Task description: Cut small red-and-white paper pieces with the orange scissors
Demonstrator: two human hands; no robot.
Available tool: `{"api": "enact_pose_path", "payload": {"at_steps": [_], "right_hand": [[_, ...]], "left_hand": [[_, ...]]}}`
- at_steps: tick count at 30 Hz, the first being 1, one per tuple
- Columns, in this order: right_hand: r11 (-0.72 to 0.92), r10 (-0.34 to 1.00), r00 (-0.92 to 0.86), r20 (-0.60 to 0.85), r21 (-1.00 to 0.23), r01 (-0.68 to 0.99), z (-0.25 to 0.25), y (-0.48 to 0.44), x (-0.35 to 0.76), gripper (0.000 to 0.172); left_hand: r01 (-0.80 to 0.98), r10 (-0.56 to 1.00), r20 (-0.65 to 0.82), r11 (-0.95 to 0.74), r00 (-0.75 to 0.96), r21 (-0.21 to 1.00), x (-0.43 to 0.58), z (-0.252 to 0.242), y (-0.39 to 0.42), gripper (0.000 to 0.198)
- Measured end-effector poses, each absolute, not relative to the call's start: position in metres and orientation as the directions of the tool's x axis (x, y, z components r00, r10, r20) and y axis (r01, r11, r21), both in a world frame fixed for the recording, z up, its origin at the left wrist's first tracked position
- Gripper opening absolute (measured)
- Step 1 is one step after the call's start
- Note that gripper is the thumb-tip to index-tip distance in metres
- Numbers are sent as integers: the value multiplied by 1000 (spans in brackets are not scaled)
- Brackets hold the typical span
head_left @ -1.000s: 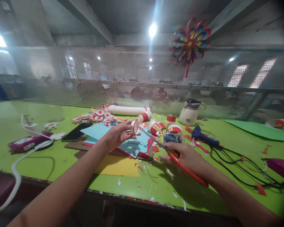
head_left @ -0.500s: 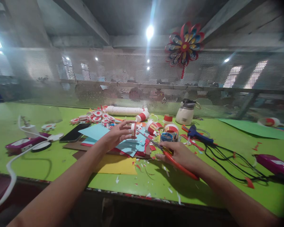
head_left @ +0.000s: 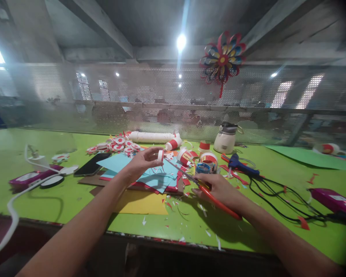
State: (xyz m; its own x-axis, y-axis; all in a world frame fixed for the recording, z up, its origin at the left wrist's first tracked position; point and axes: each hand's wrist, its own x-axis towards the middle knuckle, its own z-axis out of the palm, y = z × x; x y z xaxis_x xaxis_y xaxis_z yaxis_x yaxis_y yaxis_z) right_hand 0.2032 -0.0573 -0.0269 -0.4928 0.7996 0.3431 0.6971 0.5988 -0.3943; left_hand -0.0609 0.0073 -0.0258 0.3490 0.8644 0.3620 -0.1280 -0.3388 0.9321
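Note:
My left hand [head_left: 142,163] pinches a small red-and-white paper piece [head_left: 160,156] above light blue paper sheets [head_left: 158,179]. What looks like a thin curled strip hangs just below the piece. In my right hand [head_left: 216,188] are scissors with orange-red handles [head_left: 219,202], their blades [head_left: 183,171] pointing up and left toward the paper piece. Between the blade tips and the piece a small gap seems to show. Beyond my right hand sit a roll of blue tape [head_left: 202,168] and a cut red-and-white paper cup [head_left: 185,156].
A heap of red-and-white paper discs [head_left: 118,144] lies at the back, near a white roll [head_left: 152,137]. A phone [head_left: 92,164] rests at left. To the right are a blue glue gun [head_left: 242,166] with black cable, a flask [head_left: 225,138] and a purple power strip [head_left: 334,201].
The paper piece in my left hand has shifted slightly left and turned, and a curled strip now shows below it. My right hand with the scissors has barely moved.

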Motion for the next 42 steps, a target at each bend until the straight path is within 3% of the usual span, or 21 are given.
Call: {"api": "enact_pose_path", "payload": {"at_steps": [6, 16, 22, 42], "right_hand": [[615, 786, -494, 372, -380, 691, -25, -57, 203, 29], [626, 758, -513, 402, -229, 745, -32, -58, 201, 31], [607, 777, -499, 384, -243, 757, -30, -58, 201, 28], [638, 758, -535, 373, -256, 726, -30, -58, 203, 32]], "left_hand": [[-149, 827, 382, -353, 413, 924, -63, -28, 10, 52], [-154, 821, 399, -369, 408, 917, -59, -27, 4, 43], [-98, 843, 411, -403, 346, 910, -61, -28, 9, 45], [4, 824, 351, -393, 445, 919, -68, -23, 6, 48]]}}
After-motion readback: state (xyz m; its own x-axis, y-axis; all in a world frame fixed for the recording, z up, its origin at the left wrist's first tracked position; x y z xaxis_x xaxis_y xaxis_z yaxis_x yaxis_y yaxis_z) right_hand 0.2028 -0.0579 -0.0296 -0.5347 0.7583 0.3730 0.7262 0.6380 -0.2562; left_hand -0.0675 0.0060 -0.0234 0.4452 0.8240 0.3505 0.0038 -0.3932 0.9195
